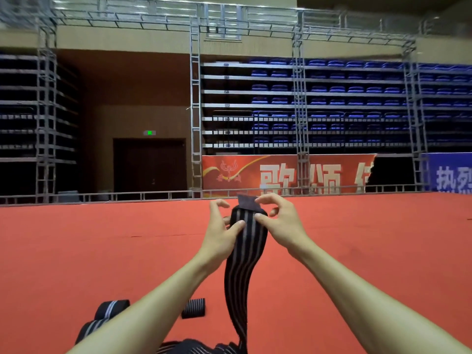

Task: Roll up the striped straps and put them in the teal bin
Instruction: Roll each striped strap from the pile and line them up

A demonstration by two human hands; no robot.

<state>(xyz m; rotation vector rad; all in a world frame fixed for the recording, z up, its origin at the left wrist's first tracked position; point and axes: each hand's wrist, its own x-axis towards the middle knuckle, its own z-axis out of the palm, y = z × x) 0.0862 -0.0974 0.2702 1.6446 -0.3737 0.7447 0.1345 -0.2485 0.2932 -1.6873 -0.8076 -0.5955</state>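
I hold up a black strap with pale stripes [242, 254] in front of me; it hangs down to a heap of strap at the bottom edge. My left hand [222, 226] pinches its top end from the left, thumb pressed on the stripes. My right hand [278, 218] pinches the same end from the right, by a dark end tab [247, 202]. On the red floor lie other striped straps: a small rolled one [194, 307] and two loose ones at lower left [112, 308] [89, 330]. No teal bin is in view.
Red carpet floor [357, 251] spreads out all around. A low metal rail [127, 195] bounds it at the back, with truss towers, a red banner [286, 175] and blue stadium seats behind.
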